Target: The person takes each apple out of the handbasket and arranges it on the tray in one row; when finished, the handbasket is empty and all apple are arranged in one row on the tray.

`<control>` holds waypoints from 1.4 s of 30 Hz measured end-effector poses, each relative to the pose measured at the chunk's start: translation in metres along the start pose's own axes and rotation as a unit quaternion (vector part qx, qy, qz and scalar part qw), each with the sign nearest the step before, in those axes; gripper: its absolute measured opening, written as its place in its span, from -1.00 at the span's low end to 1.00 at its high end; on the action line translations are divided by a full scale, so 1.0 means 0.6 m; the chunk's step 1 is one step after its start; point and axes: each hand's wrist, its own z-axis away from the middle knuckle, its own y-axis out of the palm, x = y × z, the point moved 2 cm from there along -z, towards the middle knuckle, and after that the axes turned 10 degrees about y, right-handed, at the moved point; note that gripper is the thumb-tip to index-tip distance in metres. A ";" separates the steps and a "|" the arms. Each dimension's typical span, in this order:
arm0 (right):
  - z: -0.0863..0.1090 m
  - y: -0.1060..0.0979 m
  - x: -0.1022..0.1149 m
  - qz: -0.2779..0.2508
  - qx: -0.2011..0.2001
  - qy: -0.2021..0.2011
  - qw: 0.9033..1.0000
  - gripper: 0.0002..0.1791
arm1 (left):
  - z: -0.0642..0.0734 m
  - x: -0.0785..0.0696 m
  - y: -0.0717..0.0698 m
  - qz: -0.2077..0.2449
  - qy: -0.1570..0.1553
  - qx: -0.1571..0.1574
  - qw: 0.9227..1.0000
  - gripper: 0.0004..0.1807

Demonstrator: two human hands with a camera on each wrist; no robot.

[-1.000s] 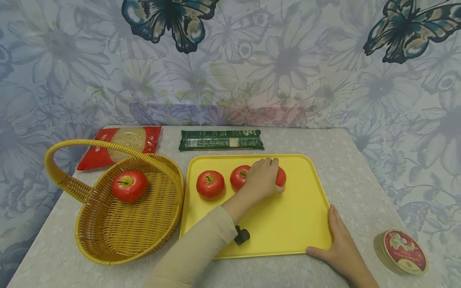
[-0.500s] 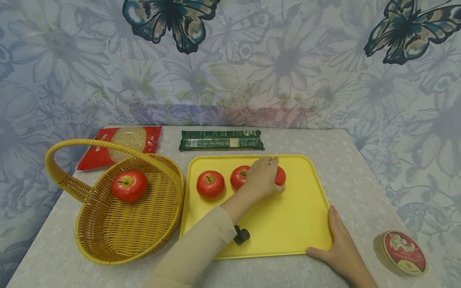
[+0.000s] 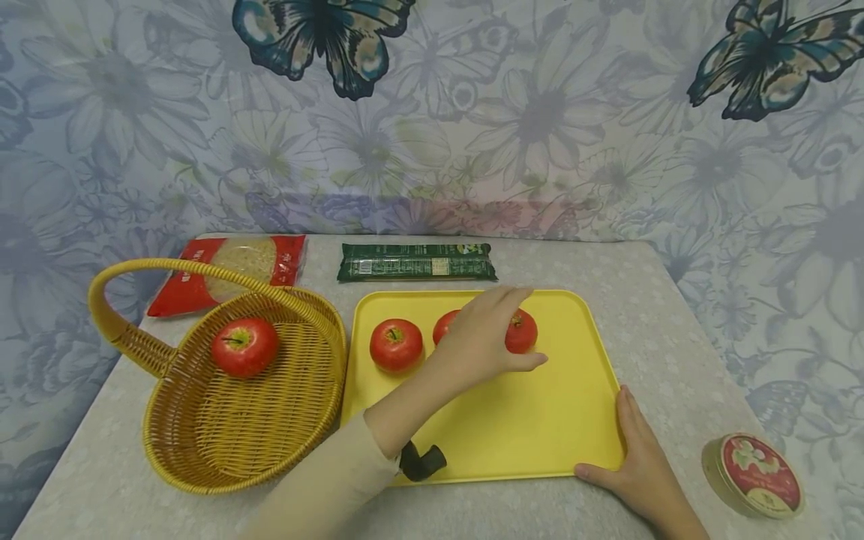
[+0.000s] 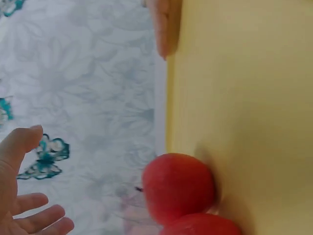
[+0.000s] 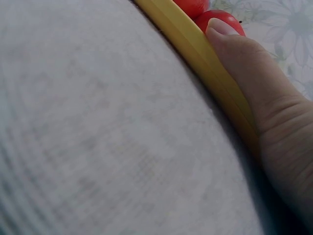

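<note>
My left hand (image 3: pixel 478 339) is over the back of a yellow tray (image 3: pixel 526 427), fingers extended and thumb spread, holding nothing. Just beyond it lies a red apple (image 3: pixel 522 332) at the right of a row of three. The middle apple (image 3: pixel 442 325) is partly hidden behind the hand, and the left apple (image 3: pixel 396 346) shows fully. In the left wrist view, the left hand (image 4: pixel 19 191) appears apart from the nearest apple (image 4: pixel 178 188). My right hand (image 3: pixel 641 463) rests against the tray's near right corner, fingers straight along the side and thumb (image 5: pixel 244 63) at the front rim.
A yellow wicker basket (image 3: pixel 324 420) with a tall handle stands left of the tray, with one apple (image 3: pixel 245 346) inside. Behind lie a red-ended clear packet (image 3: pixel 239 266) and a long green packet (image 3: pixel 416 264). A round tin (image 3: pixel 759 474) sits at the right.
The left hand has let go of the right apple, its fingers and thumb opening and drawing back slightly to the left. That apple stays on the tray. The right hand has not moved.
</note>
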 end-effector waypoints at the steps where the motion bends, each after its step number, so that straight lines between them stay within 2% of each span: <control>1: 0.000 0.001 0.000 0.002 -0.001 -0.001 1.000 0.51 | 0.012 -0.003 -0.008 0.014 0.003 -0.004 1.000 -0.05; 6: 0.001 0.000 0.000 0.004 -0.008 -0.006 1.000 0.51 | 0.072 -0.012 -0.047 0.060 0.010 -0.034 0.998 -0.11; 12: 0.001 -0.002 0.004 0.000 -0.011 -0.015 1.000 0.52 | 0.139 -0.003 -0.073 0.099 -0.030 -0.060 0.993 -0.16; 16: 0.000 -0.005 0.006 -0.001 -0.009 -0.016 1.000 0.52 | 0.180 0.006 -0.085 0.132 -0.047 -0.050 0.989 -0.20; 19: 0.000 -0.006 0.006 0.001 -0.008 -0.013 1.000 0.52 | 0.208 0.015 -0.089 0.158 -0.050 -0.029 0.986 -0.22; 22: 0.000 -0.006 0.005 0.004 -0.006 -0.009 1.000 0.52 | 0.233 0.028 -0.089 0.173 -0.041 -0.016 0.984 -0.26; 26: 0.000 -0.004 0.006 0.005 0.001 0.001 1.000 0.51 | 0.269 0.051 -0.093 0.182 -0.027 -0.023 0.983 -0.36; 30: 0.001 -0.003 0.007 0.005 0.005 0.006 1.000 0.51 | 0.312 0.086 -0.112 0.165 -0.028 -0.033 0.985 -0.48; 32: 0.001 -0.003 0.008 0.004 0.007 0.006 1.000 0.51 | 0.334 0.110 -0.124 0.147 -0.046 -0.038 0.987 -0.51; 35: 0.001 -0.005 0.010 0.003 0.009 0.007 1.000 0.52 | 0.362 0.149 -0.144 0.100 -0.077 -0.068 0.990 -0.51; 37: 0.001 -0.005 0.010 0.003 0.012 0.011 1.000 0.52 | 0.376 0.175 -0.157 0.070 -0.112 -0.100 0.986 -0.47; 40: 0.000 -0.005 0.009 0.005 0.015 0.014 1.000 0.52 | 0.389 0.210 -0.173 0.032 -0.155 -0.156 0.975 -0.38; 42: 0.000 -0.003 0.007 0.005 0.015 0.013 1.000 0.52 | 0.394 0.230 -0.182 0.014 -0.182 -0.177 0.967 -0.29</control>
